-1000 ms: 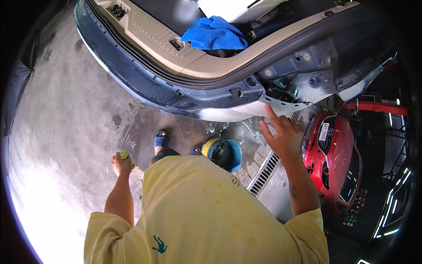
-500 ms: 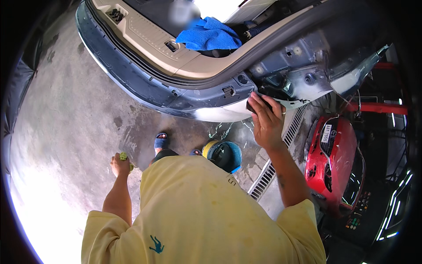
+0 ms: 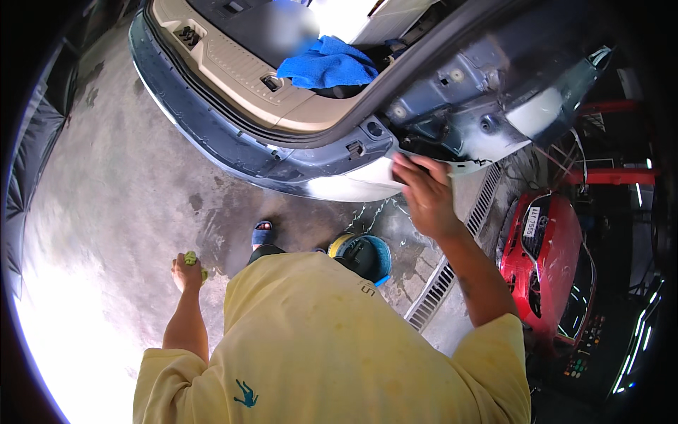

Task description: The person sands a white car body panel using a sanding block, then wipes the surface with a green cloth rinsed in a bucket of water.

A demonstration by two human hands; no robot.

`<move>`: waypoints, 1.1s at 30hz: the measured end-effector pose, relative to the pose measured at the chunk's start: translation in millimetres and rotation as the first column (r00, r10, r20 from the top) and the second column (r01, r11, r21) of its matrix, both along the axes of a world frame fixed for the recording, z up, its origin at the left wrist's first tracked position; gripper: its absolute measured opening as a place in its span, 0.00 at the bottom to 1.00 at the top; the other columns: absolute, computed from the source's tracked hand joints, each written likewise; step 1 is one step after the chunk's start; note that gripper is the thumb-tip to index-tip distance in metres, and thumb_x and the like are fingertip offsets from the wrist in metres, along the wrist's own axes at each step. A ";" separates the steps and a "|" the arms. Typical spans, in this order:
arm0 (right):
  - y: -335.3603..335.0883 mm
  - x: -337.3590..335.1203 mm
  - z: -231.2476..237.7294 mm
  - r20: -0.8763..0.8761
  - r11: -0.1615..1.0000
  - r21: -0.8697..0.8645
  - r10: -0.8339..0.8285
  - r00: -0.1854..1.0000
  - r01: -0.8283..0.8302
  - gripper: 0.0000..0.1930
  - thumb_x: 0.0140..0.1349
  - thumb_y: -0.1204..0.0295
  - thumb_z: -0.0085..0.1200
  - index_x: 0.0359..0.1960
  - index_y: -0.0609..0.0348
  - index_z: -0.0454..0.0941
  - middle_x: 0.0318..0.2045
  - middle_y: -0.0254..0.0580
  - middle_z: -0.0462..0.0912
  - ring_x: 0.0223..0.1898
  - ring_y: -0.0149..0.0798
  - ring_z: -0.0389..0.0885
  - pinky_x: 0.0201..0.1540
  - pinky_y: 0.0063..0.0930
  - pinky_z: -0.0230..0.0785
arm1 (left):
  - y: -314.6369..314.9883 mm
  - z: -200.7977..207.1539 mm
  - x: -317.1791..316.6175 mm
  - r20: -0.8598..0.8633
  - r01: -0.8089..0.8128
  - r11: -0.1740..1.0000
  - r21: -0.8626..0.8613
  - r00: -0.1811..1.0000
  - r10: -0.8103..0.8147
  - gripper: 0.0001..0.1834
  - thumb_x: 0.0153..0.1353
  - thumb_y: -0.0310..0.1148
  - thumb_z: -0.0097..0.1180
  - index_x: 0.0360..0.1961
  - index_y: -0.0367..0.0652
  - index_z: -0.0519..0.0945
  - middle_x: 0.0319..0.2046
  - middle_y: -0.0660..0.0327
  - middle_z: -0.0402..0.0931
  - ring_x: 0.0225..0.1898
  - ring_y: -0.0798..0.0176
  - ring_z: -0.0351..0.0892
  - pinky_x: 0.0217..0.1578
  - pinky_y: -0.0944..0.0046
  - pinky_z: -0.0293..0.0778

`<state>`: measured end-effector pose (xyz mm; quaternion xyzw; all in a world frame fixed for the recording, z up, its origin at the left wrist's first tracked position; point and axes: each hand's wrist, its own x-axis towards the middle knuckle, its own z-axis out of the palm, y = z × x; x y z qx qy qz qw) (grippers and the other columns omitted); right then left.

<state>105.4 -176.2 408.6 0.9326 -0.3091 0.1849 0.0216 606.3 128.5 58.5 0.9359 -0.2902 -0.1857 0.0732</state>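
Right hand [image 3: 424,194] pressed on bumper [image 3: 339,185], left hand [image 3: 185,268] gripping yellow-green rag [image 3: 192,258]

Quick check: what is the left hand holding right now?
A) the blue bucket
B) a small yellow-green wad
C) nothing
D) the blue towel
B: the left hand hangs at the person's side, closed around a small yellow-green wad, while the blue towel lies in the car's open boot and the blue bucket stands on the floor.

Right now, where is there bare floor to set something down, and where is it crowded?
Bare concrete floor lies wide open left of the rear bumper, beyond the left hand. It is crowded by the feet: blue bucket, floor drain grate and red car hem the right hand at the bumper corner.
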 end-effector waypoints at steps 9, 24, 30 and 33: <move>-13.5 -14.5 5.7 -0.017 0.996 0.021 0.090 0.996 -0.090 0.20 0.62 0.75 0.64 0.58 0.56 0.84 0.64 0.32 0.85 0.64 0.42 0.75 0.64 0.44 0.66 | 40.7 16.4 11.2 0.138 -0.010 1.000 -0.012 0.990 0.011 0.17 0.57 0.40 0.70 0.44 0.47 0.80 0.47 0.51 0.80 0.52 0.40 0.80 0.53 0.40 0.75; 9.5 24.8 -15.7 0.032 0.975 -0.141 -0.171 0.985 0.174 0.21 0.69 0.69 0.61 0.63 0.60 0.81 0.62 0.42 0.86 0.61 0.45 0.76 0.59 0.45 0.62 | 55.6 28.3 -12.8 0.125 -0.151 0.989 -0.004 0.981 0.150 0.19 0.58 0.41 0.70 0.47 0.45 0.80 0.48 0.49 0.81 0.52 0.39 0.81 0.53 0.40 0.76; 10.5 39.6 -1.4 0.042 0.976 -0.035 -0.213 0.976 0.215 0.22 0.70 0.73 0.58 0.65 0.62 0.78 0.65 0.45 0.84 0.62 0.47 0.76 0.62 0.47 0.61 | 59.3 26.0 -33.1 0.076 -0.111 0.994 0.023 0.991 0.109 0.17 0.57 0.39 0.71 0.45 0.47 0.80 0.48 0.52 0.80 0.55 0.40 0.77 0.58 0.42 0.73; 18.9 13.4 -12.5 0.003 0.965 -0.135 -0.226 0.974 0.225 0.24 0.67 0.70 0.63 0.64 0.59 0.80 0.61 0.42 0.87 0.60 0.44 0.78 0.60 0.47 0.64 | 57.7 25.8 -33.8 0.094 -0.152 0.988 -0.006 0.984 0.151 0.18 0.57 0.40 0.71 0.45 0.47 0.80 0.48 0.52 0.80 0.56 0.40 0.77 0.57 0.42 0.74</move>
